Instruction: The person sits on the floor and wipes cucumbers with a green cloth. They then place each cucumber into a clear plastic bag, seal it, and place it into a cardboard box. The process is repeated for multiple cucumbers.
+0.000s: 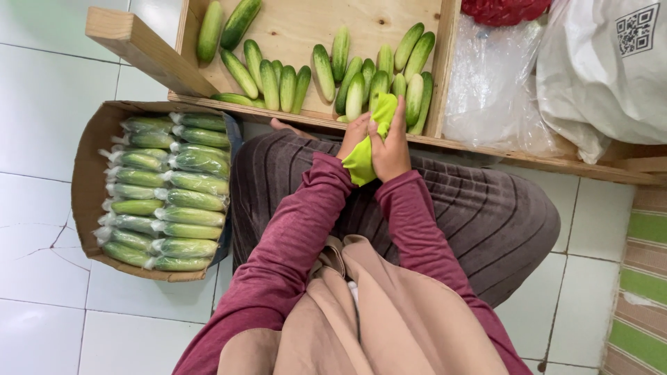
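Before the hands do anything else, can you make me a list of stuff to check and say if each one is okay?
1. Both hands on the cloth: left hand and right hand hold the green cloth together. Ok.
2. Cucumber inside the cloth: hidden by cloth and fingers. Cannot tell.
3. Loose cucumbers waiting on the wooden tray: plenty lie there. Ok.
4. Room in the cardboard box: wrapped cucumbers fill it in two rows. Not ok.
5. Clear plastic bags nearby: they lie right of the tray. Ok.
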